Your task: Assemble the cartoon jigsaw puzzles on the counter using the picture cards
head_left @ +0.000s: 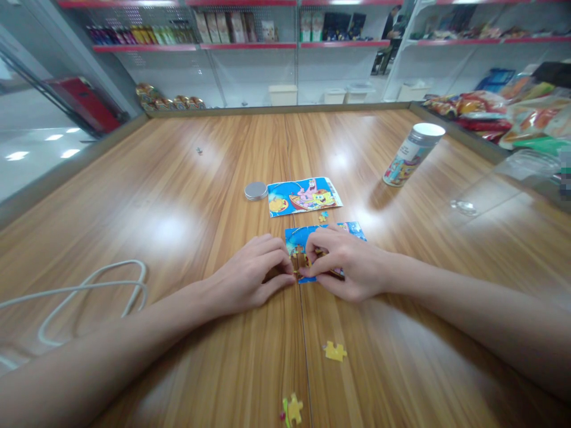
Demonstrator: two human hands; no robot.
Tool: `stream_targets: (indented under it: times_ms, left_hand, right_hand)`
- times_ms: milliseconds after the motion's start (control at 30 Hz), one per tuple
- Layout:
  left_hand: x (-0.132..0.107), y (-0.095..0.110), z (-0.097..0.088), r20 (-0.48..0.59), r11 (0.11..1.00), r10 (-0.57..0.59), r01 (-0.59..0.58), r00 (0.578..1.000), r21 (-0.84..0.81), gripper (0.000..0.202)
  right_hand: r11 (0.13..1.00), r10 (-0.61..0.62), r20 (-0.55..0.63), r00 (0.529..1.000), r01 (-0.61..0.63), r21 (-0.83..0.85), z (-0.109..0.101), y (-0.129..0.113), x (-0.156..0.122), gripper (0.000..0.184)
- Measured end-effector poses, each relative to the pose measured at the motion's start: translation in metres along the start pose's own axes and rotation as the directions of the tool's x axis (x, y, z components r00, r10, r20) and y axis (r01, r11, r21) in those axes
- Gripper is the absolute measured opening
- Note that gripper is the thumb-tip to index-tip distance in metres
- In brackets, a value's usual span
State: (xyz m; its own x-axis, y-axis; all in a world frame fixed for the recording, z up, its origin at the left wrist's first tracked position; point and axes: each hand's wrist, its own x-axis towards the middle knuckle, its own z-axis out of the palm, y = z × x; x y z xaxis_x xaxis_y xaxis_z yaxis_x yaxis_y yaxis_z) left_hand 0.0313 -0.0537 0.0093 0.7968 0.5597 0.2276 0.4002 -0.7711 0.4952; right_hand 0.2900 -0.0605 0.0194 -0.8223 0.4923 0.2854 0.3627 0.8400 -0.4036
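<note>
A partly joined jigsaw puzzle (294, 236) with a blue cartoon picture lies flat on the table, wood showing through a gap at its lower left. At that corner, the curled fingers of my left hand (256, 270) close on the edge of a puzzle piece, mostly hidden by the fingertips. My right hand (350, 261) covers much of the puzzle, its fingers bent and pressed together on pieces beside the gap. Nearer me lie a loose yellow piece (335, 351) and another yellow piece (293, 410). A small blue and yellow piece (323, 217) rests above the puzzle.
Beyond the puzzle lie a picture card (303, 197) and a round metal lid (256, 190). A printed canister (413, 156) stands at the right, near a clear plastic container (499, 178). A white cable (134, 282) loops at the left. Shelves stand behind the wooden table (214, 333).
</note>
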Motion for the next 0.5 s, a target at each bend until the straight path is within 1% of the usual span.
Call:
stream_targets:
  times_ms: [133,267,500]
  left_hand:
    - [-0.0011,0.0003,0.0001,-0.033,0.999,-0.023,0.024,0.999,0.029,0.019]
    - [-0.0026,0.0015,0.0,-0.034,0.999,-0.035,0.037,0.999,0.033,0.014]
    - [-0.0007,0.0057,-0.0049,0.056,0.995,-0.093,0.095,0.994,-0.017,0.012]
  right_hand:
    - [1.0,0.005,-0.002,1.0,-0.005,0.004,-0.0006,-0.0003,0.0004,0.024]
    - [1.0,0.008,0.009,1.0,-0.008,-0.005,-0.0013,-0.0006,0.0002,0.025]
    - [1.0,0.016,0.019,1.0,-0.016,-0.013,-0.0011,-0.0006,-0.0011,0.024]
